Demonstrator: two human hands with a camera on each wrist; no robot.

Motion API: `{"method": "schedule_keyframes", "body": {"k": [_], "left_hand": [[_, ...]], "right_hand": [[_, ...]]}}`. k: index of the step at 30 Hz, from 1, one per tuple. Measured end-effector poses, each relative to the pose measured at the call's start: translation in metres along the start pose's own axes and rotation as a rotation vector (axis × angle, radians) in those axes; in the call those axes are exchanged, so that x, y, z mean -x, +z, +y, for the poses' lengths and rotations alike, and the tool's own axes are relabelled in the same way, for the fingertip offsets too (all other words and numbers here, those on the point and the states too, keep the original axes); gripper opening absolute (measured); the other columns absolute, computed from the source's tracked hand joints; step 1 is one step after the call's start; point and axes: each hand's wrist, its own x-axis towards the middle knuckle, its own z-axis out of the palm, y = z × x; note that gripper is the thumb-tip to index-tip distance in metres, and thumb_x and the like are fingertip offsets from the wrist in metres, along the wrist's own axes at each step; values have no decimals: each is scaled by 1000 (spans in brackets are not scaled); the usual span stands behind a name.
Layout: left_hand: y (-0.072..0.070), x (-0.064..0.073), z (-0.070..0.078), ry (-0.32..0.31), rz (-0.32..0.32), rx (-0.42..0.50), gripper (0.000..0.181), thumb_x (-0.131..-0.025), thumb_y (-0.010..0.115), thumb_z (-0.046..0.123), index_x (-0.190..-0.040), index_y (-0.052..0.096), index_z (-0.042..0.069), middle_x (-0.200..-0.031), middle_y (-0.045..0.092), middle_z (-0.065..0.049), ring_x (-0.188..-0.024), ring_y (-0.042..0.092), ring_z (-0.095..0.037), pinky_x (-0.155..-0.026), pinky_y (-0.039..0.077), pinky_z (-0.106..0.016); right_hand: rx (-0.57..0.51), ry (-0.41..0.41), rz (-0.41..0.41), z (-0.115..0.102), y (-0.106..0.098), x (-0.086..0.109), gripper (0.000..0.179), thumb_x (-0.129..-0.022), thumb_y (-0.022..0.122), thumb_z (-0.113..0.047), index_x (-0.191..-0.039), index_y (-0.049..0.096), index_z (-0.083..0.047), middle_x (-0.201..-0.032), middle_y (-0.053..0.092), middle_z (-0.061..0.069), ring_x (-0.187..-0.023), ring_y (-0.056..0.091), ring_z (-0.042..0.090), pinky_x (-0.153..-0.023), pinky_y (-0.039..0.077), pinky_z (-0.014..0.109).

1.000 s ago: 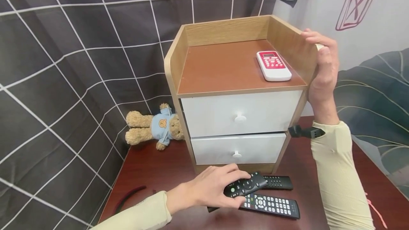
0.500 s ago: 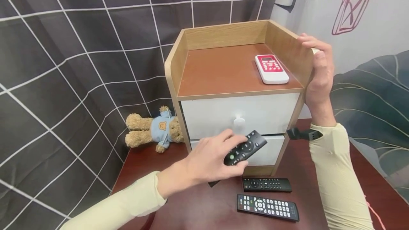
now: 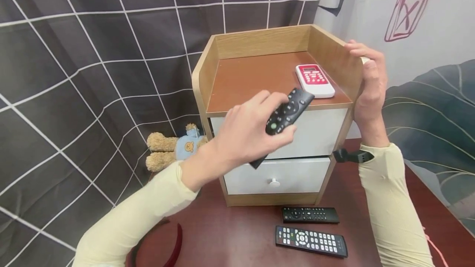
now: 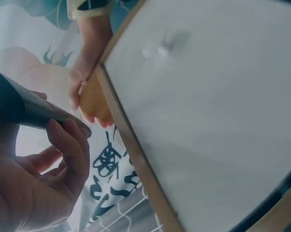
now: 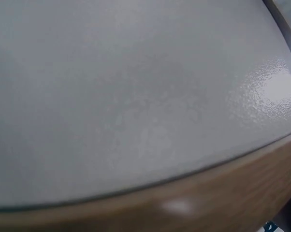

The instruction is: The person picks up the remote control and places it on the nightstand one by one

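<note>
A black remote control (image 3: 291, 112) is held in my left hand (image 3: 243, 131), thumb below and fingers above, in front of the cabinet's upper drawer and top edge. In the left wrist view, the fingers pinch the remote (image 4: 34, 106) beside a white drawer front (image 4: 218, 96). My right hand (image 3: 371, 85) grips the right side panel (image 3: 330, 46) of the small wooden cabinet (image 3: 272, 199). On the brown top lies a red-and-white remote control (image 3: 320, 89). The right wrist view is filled by a white panel (image 5: 136, 96) with a wooden edge; no hand shows there.
Two black remotes, one plain (image 3: 311, 214) and one with white buttons (image 3: 311, 240), lie on the dark red table (image 3: 230, 234) before the cabinet. A teddy bear (image 3: 185, 147) lies left of it, partly hidden. A dark red curved band (image 3: 176, 244) is near the left sleeve.
My left hand has lifted the black remote from the table beside the other two, up to the cabinet's top edge. My right hand stays on the side panel.
</note>
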Motion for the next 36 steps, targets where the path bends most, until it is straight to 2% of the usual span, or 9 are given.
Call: {"method": "schedule_keyframes", "body": {"k": [3, 6, 10, 14, 20, 24, 28, 33, 36], "left_hand": [[-3, -18, 0, -58, -36, -64, 40, -85, 67, 38, -119, 63, 16, -96, 62, 2, -71, 58, -10, -58, 49, -27], [-6, -37, -2, -139, -97, -109, 39, -87, 65, 41, -117, 61, 16, -97, 62, 1, -75, 59, -13, -62, 51, -30], [-8, -62, -3, -268, -209, -143, 37, -91, 61, 43, -117, 57, 17, -104, 62, 0, -87, 60, -14, -70, 51, -32], [-6, -82, -5, -362, -278, -145, 37, -92, 58, 42, -119, 54, 17, -109, 63, -1, -91, 60, -15, -72, 50, -31], [-5, -109, -13, -505, -410, -215, 35, -94, 54, 40, -118, 57, 15, -107, 61, -2, -93, 59, -17, -75, 50, -32], [3, -119, -16, -542, -477, -224, 27, -94, 55, 38, -107, 61, 15, -104, 61, -1, -92, 59, -17, -74, 50, -31], [13, -123, -17, -540, -496, -237, 24, -94, 55, 37, -102, 63, 15, -106, 63, -2, -91, 60, -18, -75, 51, -30], [21, -128, -21, -538, -471, -289, 28, -95, 55, 37, -108, 67, 15, -113, 66, -2, -95, 62, -18, -78, 52, -31], [22, -126, -25, -564, -462, -274, 35, -96, 56, 41, -116, 65, 15, -119, 65, -3, -99, 62, -18, -81, 52, -31]], "right_hand": [[15, -2, -10, 1, -1, 0, 29, -94, 45, -21, -109, 66, -8, -128, 64, 6, -134, 43, 27, -110, 26, 34], [14, -3, -20, 2, -1, 0, 29, -94, 45, -22, -110, 66, -8, -129, 63, 6, -134, 43, 26, -110, 26, 35], [8, 0, -28, 2, -2, 0, 29, -95, 44, -22, -110, 65, -9, -131, 61, 8, -136, 42, 27, -111, 26, 34], [20, 2, -18, 1, -3, 1, 30, -95, 44, -21, -110, 65, -8, -131, 62, 7, -135, 42, 27, -111, 25, 33], [39, 3, -13, 0, -1, 0, 30, -94, 44, -21, -110, 66, -8, -130, 63, 6, -135, 43, 26, -111, 25, 33], [41, 9, -1, 1, -3, 2, 30, -94, 43, -21, -109, 66, -8, -128, 64, 6, -134, 43, 27, -110, 25, 32], [36, 9, 2, 0, -3, 2, 30, -94, 43, -21, -109, 67, -8, -129, 64, 6, -135, 43, 27, -110, 25, 33], [42, 5, -6, -1, -1, 0, 30, -94, 43, -21, -110, 66, -9, -130, 63, 7, -135, 43, 26, -111, 25, 33], [32, 10, 0, -1, 2, 1, 30, -94, 43, -21, -109, 67, -9, -128, 64, 6, -134, 44, 26, -110, 26, 32]]}}
